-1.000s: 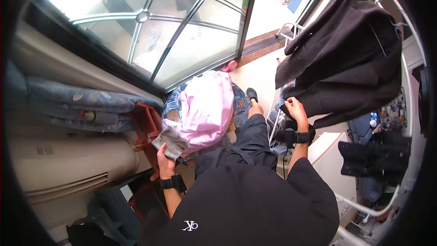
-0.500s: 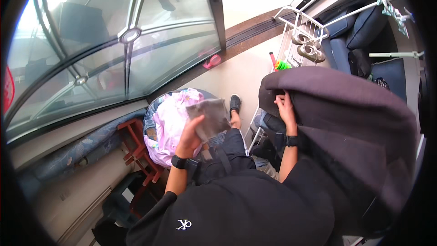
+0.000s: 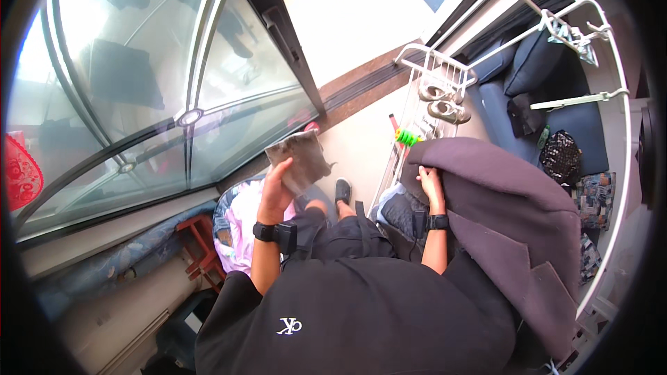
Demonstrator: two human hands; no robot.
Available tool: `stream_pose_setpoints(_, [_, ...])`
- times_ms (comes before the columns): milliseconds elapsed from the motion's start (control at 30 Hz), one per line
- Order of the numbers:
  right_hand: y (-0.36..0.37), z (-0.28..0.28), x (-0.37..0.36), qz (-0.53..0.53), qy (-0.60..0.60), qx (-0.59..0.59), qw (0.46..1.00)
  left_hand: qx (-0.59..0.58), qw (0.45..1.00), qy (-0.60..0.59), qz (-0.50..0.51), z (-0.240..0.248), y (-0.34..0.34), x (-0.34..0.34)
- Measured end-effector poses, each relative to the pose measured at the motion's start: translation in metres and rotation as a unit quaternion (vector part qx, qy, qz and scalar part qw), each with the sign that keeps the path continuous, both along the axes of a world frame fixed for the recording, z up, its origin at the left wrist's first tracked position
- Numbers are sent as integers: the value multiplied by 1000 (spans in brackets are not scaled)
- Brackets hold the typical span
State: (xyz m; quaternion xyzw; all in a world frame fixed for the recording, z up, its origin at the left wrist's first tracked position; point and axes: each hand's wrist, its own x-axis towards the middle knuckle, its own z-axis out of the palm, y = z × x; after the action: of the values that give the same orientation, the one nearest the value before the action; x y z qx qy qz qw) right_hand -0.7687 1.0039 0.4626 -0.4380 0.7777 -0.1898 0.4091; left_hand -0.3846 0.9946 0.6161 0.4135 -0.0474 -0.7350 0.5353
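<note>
Where grey cloth (image 3: 308, 158) overlaps, left hand (image 3: 276, 194) partly hidden.

White rack (image 3: 417, 46) carries shoes (image 3: 448, 112); from here I see cushion (image 3: 531, 62) and black bag (image 3: 561, 156) on blue sofa (image 3: 593, 146), pink cloth (image 3: 243, 219) over patterned seat (image 3: 222, 212).

The head-worn fisheye, left of a side-by-side pair, looks steeply down from close above the person's chest (image 3: 361, 312), facing forward over the legs (image 3: 351, 234) to the floor (image 3: 354, 132), bending the glass door (image 3: 156, 90) leftward.
</note>
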Motion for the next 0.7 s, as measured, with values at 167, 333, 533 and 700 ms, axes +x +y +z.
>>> stream_pose_setpoints(167, [-16, 8, -4, 16, -15, -1, 1000, -72, 997, -26, -11, 27, -38, -13])
stream_pose_setpoints(333, [-38, 20, -5, -90, -48, 32, 994, -96, 993, -8, -70, 24, -81, -35])
stream_pose_setpoints(533, [-76, 49, -26, -165, -134, 155, 965, -111, 982, 18, -149, 11, -147, -66])
stream_pose_setpoints(700, [-122, 62, -51, -293, -268, 45, 917, -81, 982, 35, -165, -23, -231, -87])
